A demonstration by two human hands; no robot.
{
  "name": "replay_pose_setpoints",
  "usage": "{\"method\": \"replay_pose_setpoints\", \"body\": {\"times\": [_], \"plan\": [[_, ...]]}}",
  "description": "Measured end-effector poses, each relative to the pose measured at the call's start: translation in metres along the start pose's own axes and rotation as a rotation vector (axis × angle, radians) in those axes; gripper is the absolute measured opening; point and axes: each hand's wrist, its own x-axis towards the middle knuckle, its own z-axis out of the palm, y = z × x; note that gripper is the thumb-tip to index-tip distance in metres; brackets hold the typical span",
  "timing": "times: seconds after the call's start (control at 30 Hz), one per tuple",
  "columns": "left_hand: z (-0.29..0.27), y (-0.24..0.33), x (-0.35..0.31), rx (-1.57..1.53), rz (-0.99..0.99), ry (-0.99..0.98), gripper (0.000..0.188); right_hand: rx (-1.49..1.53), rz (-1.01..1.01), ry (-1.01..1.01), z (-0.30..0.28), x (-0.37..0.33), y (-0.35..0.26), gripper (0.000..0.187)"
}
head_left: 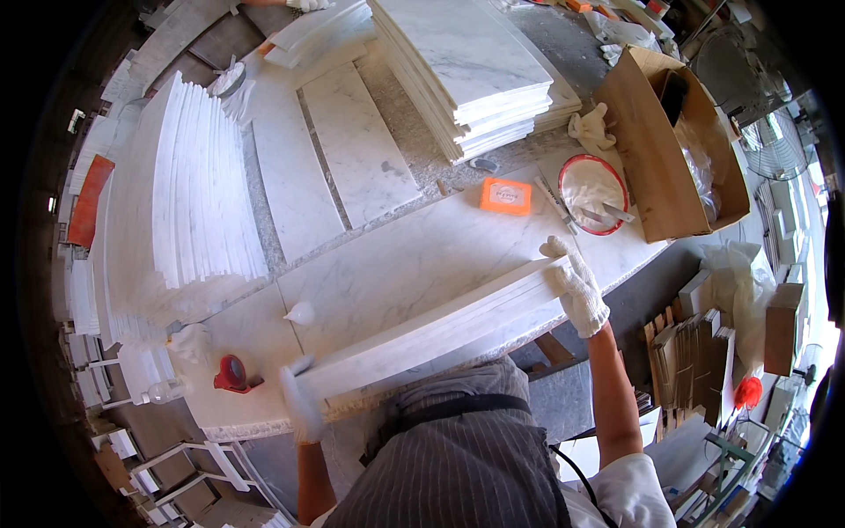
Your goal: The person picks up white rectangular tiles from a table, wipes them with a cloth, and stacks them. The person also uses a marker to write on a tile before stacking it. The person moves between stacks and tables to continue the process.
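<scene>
A narrow stack of white marble strips [440,327] lies lengthwise along the table's near edge, close to my apron. My right hand [581,290], in a white knitted glove, grips the stack's right end, its fingers over the top corner. At the left end, my gloved left hand [302,400] presses against the strips, its fingers slightly blurred. Marble slabs [378,273] form the surface beneath. Left of my left hand sits a red tape dispenser [233,376]. A small white pointed piece [300,313] lies beyond the strips.
Upright marble tiles [198,194] stand packed at left; flat slabs [475,66] are piled at the back. An orange box [506,196], a marker [554,204], a red-rimmed bowl [591,187] of white paste with scrapers and a cardboard carton [647,150] occupy the right. Another person's gloved hand [308,4] shows at the top.
</scene>
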Motion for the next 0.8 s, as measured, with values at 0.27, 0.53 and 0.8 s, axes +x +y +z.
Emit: {"method": "replay_pose_setpoints", "body": {"times": [0.27,0.53,0.8], "plan": [[0.025,0.057,-0.013,0.536,0.331,-0.021,0.028,0.250,-0.019,0.149,-0.013,-0.003,0.033,0.064],[0.041,0.076,-0.012,0.948,0.490,-0.191,0.026,0.370,-0.126,0.226,-0.028,-0.007,0.041,0.051],[0.072,0.099,-0.020,1.009,0.658,-0.279,0.033,0.350,0.001,0.164,-0.035,-0.021,0.040,0.043]]}}
